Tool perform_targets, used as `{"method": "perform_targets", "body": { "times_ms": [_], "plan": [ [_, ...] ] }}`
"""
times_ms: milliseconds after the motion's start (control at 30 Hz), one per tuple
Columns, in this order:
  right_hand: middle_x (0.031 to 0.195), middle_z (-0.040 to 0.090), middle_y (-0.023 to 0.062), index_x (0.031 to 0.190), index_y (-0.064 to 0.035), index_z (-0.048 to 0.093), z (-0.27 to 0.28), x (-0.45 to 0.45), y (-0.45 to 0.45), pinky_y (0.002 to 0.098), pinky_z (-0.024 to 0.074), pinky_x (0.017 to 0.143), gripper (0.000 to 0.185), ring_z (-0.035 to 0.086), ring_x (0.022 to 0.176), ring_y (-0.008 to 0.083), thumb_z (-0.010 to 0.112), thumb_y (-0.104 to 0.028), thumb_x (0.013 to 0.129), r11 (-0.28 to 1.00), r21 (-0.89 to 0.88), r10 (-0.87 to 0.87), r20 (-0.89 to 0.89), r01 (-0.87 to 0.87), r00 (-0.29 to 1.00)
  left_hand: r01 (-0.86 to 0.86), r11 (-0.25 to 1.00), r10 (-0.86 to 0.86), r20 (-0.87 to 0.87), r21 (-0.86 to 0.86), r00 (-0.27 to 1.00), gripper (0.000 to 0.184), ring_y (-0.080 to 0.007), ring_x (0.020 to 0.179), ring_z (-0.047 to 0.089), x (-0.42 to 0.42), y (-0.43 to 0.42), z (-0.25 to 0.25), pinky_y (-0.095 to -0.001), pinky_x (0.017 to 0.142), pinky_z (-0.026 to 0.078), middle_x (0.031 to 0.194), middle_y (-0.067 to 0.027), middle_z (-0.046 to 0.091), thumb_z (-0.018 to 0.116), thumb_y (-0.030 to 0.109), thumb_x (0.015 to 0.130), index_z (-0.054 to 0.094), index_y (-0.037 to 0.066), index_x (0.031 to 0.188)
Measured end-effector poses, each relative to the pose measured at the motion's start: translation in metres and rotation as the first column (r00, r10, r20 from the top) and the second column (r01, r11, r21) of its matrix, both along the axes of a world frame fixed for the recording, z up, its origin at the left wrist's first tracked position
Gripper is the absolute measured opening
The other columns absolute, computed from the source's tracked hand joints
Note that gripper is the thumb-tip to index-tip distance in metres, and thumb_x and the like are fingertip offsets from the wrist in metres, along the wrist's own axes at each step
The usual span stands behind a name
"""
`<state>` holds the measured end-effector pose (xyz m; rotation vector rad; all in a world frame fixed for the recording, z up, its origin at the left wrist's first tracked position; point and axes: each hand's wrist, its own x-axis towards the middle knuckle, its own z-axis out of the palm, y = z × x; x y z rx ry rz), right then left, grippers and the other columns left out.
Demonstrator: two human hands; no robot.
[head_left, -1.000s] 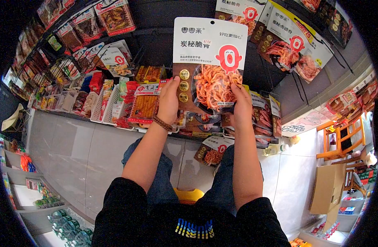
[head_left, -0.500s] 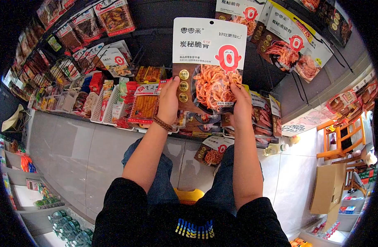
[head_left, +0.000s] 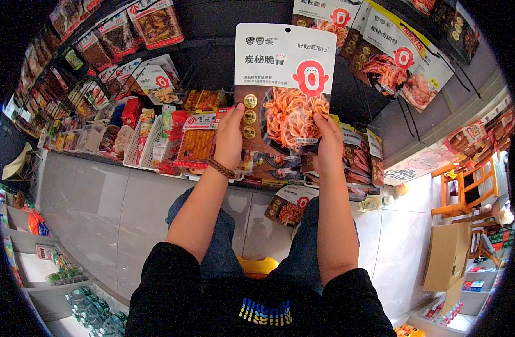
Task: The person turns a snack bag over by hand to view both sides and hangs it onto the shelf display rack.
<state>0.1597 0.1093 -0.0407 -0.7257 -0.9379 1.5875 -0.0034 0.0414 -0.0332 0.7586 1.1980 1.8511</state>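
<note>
A large white and brown snack bag [head_left: 285, 73] with a red cartoon figure is held upright, its printed front facing me. My left hand [head_left: 230, 137] grips its lower left edge, with a braided bracelet on the wrist. On the lower right edge, my right hand [head_left: 328, 143] is closed on the same bag, thumb over the front. Behind it are the dark display rack and packets in trays. Another similar bag [head_left: 291, 205] lies low between my knees, below the rack.
Hanging bags [head_left: 389, 53] fill the rack's upper right. White baskets [head_left: 142, 147] and packets line the lower shelf. A cardboard box [head_left: 445, 257] and an orange wooden chair [head_left: 465, 191] stand at right. Water bottles [head_left: 97, 312] sit at lower left.
</note>
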Motion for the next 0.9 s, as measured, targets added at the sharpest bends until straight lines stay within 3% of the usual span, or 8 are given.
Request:
{"method": "perform_targets", "body": {
  "times_ms": [367, 433, 867, 900],
  "plan": [
    [0.092, 0.057, 0.0079, 0.098, 0.0025, 0.052, 0.0066, -0.0005, -0.0043, 0.0256, 0.0432, 0.071, 0.024, 0.055, 0.082, 0.0144, 0.049, -0.014, 0.080, 1.000, 0.013, 0.003, 0.025, -0.003, 1.000, 0.006, 1.000, -0.007, 0.051, 0.017, 0.999, 0.034, -0.0112, 0.083, 0.050, -0.0005, 0.0017, -0.0026, -0.0230, 0.073, 0.039, 0.092, -0.0051, 0.054, 0.046, 0.030, 0.083, 0.051, -0.001, 0.098],
    [0.091, 0.058, 0.0056, 0.094, 0.0015, 0.056, 0.0060, -0.0009, -0.0048, 0.0231, 0.0376, 0.076, 0.022, 0.052, 0.082, 0.0123, 0.052, -0.014, 0.079, 1.000, -0.026, 0.000, -0.018, 0.000, 1.000, -0.011, 1.000, 0.011, 0.023, 0.009, 1.000, 0.033, -0.0112, 0.082, 0.050, -0.0006, 0.0012, -0.0025, -0.0231, 0.072, 0.039, 0.091, -0.0048, 0.054, 0.045, 0.029, 0.083, 0.051, -0.001, 0.097],
    [0.092, 0.057, 0.0051, 0.098, 0.0011, 0.054, 0.0027, 0.0007, -0.0019, 0.0229, 0.0369, 0.077, 0.024, 0.051, 0.083, 0.0121, 0.052, -0.015, 0.080, 0.999, -0.027, 0.025, -0.006, -0.025, 1.000, -0.096, 0.994, 0.097, -0.001, -0.049, 0.995, 0.032, -0.0104, 0.081, 0.050, 0.0030, 0.0011, 0.0012, -0.0231, 0.072, 0.039, 0.089, -0.0038, 0.054, 0.045, 0.029, 0.084, 0.053, 0.000, 0.093],
    [0.093, 0.057, 0.0068, 0.098, 0.0016, 0.053, 0.0029, 0.0001, -0.0020, 0.0248, 0.0409, 0.073, 0.025, 0.054, 0.082, 0.0139, 0.051, -0.014, 0.080, 1.000, -0.007, 0.010, 0.005, -0.010, 1.000, -0.056, 0.998, 0.057, 0.006, -0.026, 0.998, 0.032, -0.0104, 0.081, 0.050, 0.0018, 0.0006, 0.0006, -0.0232, 0.072, 0.039, 0.089, -0.0038, 0.054, 0.045, 0.029, 0.084, 0.053, -0.001, 0.093]
  ]
}}
